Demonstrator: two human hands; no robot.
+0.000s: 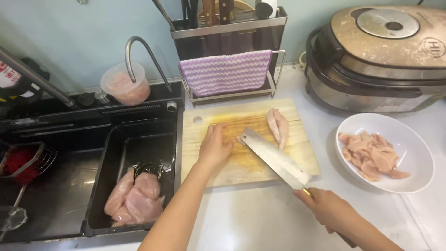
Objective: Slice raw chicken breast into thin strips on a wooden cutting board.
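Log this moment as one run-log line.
left hand: flat on cutting board | right hand: holds cleaver | raw chicken: on board

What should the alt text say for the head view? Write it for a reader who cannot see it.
A person's right hand holds a cleaver over a wooden cutting board, while the left hand rests flat on the board near a raw chicken piece. A white bowl of sliced chicken sits to the right; whole raw chicken pieces lie in the black sink to the left.
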